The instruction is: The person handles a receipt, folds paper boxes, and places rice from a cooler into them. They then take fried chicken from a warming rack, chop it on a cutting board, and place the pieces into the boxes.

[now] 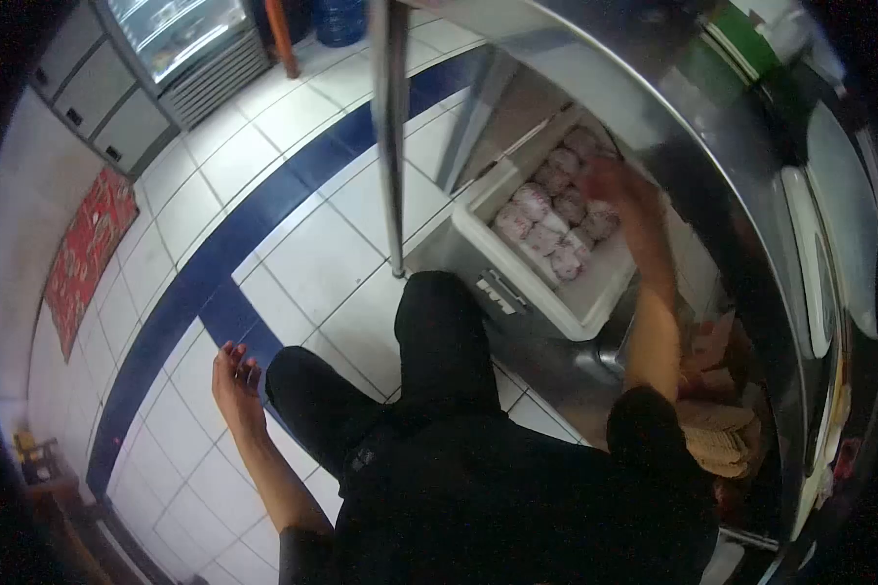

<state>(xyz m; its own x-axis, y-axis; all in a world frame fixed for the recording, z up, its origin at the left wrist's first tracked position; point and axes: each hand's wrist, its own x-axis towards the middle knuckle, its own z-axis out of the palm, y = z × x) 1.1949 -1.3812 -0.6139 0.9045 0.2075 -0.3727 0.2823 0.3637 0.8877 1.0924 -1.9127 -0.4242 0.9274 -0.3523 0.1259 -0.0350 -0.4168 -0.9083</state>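
Observation:
A light plastic bin sits low under the steel counter, in front of my bent knees. Several round bundles in white wrapping with reddish print lie packed together inside it. My right hand reaches over the bin's far right part, right at the bundles; its fingers are smeared by motion, and I cannot tell whether they grip one. Off to the left, my left hand hangs beside my knee above the tiled floor, fingers loosely bent and apart, holding nothing.
The steel counter's edge curves above the bin, and a metal leg stands before it. Brown cardboard pieces are stacked at the lower right. A red mat, a glass-fronted fridge and a blue water jug are farther off.

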